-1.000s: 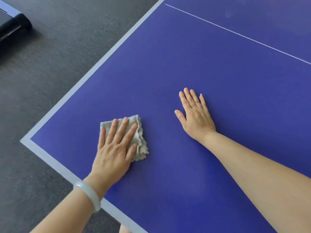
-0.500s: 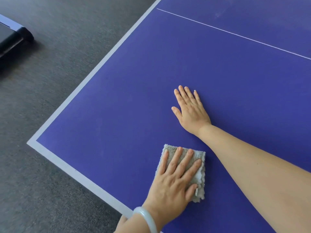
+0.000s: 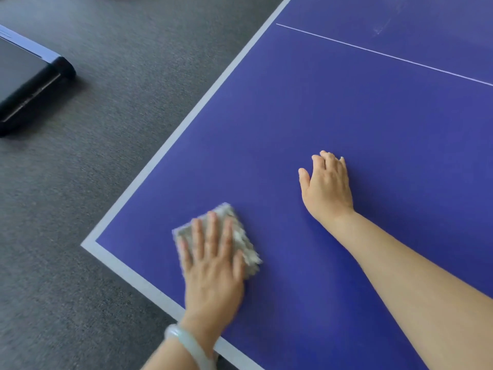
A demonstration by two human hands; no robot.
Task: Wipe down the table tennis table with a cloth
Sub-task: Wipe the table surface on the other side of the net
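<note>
wiping by the near corner of the table [image 3: 346, 116], left hand [image 3: 213, 268] spread flat on the cloth [image 3: 246, 249], right hand [image 3: 328, 188] resting palm-down, empty; far smears [image 3: 381, 28] look unreached, most surface likely left.

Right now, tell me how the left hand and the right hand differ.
The left hand presses the cloth, fingers spread; the right hand rests on the bare table, fingers together. The left hand is blurred, the right hand sharp. The left wrist wears a pale bracelet; the right wrist has none. Both lie palm down.
</note>
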